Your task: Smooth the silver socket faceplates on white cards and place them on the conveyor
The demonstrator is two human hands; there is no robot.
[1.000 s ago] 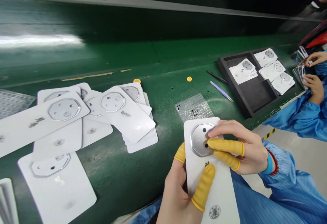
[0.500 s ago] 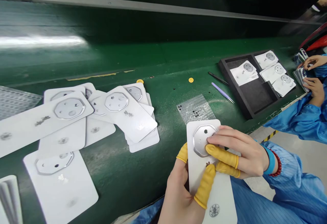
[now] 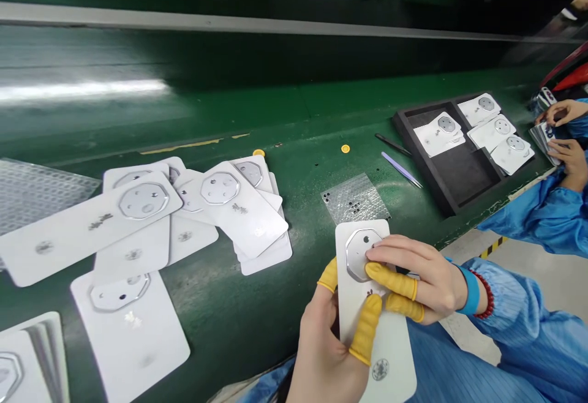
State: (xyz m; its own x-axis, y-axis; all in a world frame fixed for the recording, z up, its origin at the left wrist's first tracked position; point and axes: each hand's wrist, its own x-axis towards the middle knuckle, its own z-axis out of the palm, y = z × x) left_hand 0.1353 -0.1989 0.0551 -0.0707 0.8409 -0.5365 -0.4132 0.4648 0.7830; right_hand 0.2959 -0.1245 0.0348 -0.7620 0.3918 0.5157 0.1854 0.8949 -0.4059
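Note:
A white phone back cover (image 3: pixel 397 351), with a silver octagonal camera plate (image 3: pixel 353 251) near its top, is tilted upright over the table's front edge. My left hand (image 3: pixel 335 342) is closed round its left side, with yellow finger cots on the thumb and a finger. On the camera plate rest the fingers of my right hand (image 3: pixel 422 277), bent together; two wear yellow cots. Whether a small part lies under those fingertips is hidden. Just beyond the cover lies a bubble-wrap piece (image 3: pixel 340 207) with several tiny black parts on it.
Overlapping white covers (image 3: pixel 250 225) spread across the left of the green table. Purple tweezers (image 3: pixel 400 169) and black tweezers (image 3: pixel 392 144) lie beside a dark compartment tray (image 3: pixel 425 176) holding more covers. A yellow finger cot (image 3: pixel 345 149) lies farther back. A co-worker's hands (image 3: pixel 567 152) are at far right.
The view has shifted slightly, so the covers on the left appear farther right and lower. Both hands keep their hold on the cover, with little movement of the fingers.

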